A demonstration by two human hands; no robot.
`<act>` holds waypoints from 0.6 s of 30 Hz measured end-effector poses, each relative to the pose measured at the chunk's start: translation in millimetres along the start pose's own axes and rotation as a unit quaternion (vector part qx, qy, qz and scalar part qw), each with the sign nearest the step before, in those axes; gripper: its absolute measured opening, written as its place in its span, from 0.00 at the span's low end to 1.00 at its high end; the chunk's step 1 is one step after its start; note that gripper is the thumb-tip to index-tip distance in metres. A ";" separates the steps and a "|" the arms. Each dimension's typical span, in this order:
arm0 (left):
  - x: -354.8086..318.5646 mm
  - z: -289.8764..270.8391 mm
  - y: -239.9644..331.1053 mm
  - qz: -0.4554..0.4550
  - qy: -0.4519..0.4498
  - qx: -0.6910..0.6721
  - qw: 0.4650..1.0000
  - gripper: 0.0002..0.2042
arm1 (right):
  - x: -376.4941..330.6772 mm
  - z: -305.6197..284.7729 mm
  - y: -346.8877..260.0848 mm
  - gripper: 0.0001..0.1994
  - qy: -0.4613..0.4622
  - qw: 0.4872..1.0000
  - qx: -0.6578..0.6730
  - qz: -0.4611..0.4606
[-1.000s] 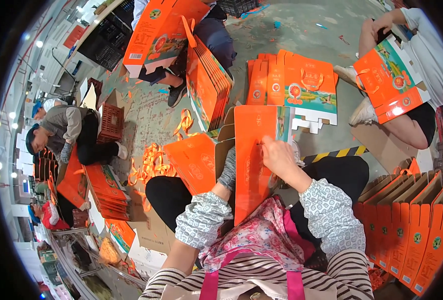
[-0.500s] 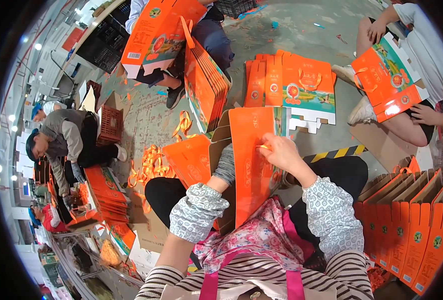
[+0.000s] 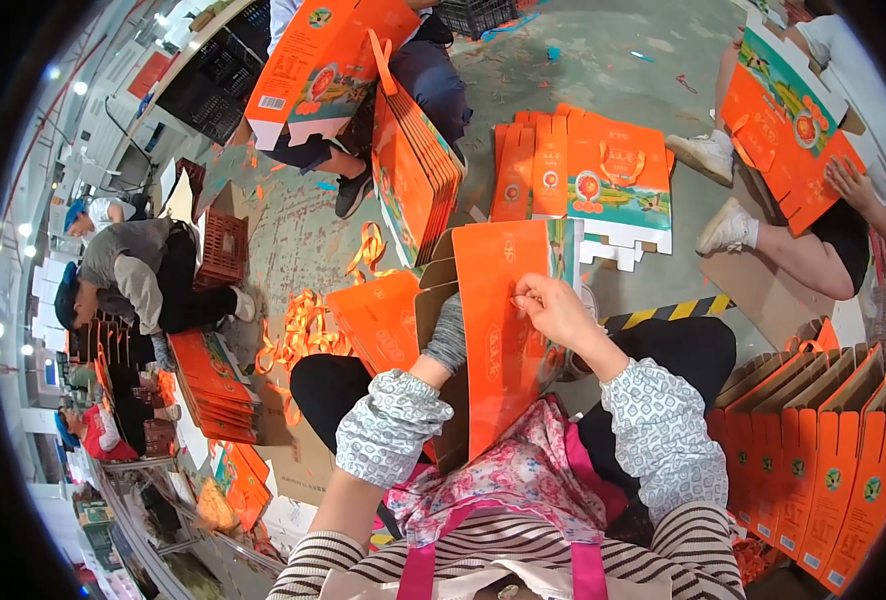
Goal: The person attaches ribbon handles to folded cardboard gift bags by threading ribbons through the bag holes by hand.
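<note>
An orange cardboard gift box [image 3: 503, 380], partly opened out, stands upright on my lap. My left hand [image 3: 448, 335], in a grey knit glove, reaches inside it behind the front panel, and its fingers are hidden. Bare and closed, with thumb and fingertips together, my right hand [image 3: 558, 308] is at the outer face of that panel. Whatever may be in its pinch is too small to make out. A heap of orange ribbons [image 3: 308, 330] lies on the floor to the left.
Flat orange boxes [image 3: 613, 145] lie ahead on the floor. A row of boxes [image 3: 803, 460] stands at my right. Other people work around me, one holding a box [image 3: 783, 120] at the far right. A red crate [image 3: 223, 245] stands at left, near a stack of box sheets [image 3: 213, 385].
The orange ribbon end seen at my right fingertips no longer shows, and those fingers are drawn closer together. At the right, the other person's box has tilted and moved up.
</note>
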State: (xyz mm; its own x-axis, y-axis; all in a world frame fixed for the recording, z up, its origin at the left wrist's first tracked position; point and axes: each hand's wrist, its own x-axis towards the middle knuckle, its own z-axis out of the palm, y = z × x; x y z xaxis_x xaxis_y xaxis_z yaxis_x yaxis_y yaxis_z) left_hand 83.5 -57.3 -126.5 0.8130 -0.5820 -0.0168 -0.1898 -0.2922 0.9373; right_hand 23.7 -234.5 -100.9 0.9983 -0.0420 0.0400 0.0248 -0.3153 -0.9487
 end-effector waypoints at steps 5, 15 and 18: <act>-6.8 -1.7 21.2 0.064 -0.008 0.150 0.987 0.11 | 2.6 -13.7 -9.4 0.04 -0.071 0.994 -0.039 0.066; -16.5 7.8 22.1 -0.043 0.037 -0.038 0.998 0.11 | -0.7 -27.7 -27.7 0.05 -0.087 0.992 -0.010 0.095; -12.5 5.0 25.1 0.003 0.028 0.049 0.998 0.11 | -0.7 -25.7 -25.1 0.06 -0.057 0.996 -0.043 0.054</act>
State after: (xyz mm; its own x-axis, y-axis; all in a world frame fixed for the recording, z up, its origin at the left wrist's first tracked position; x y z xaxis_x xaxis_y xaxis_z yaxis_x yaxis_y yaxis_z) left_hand 65.8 -61.2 -104.5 0.8406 -0.5416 0.0104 -0.2449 -0.3628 0.8991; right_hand 21.0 -251.0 -69.1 0.9946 0.0261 -0.1003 -0.0819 -0.3951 -0.9150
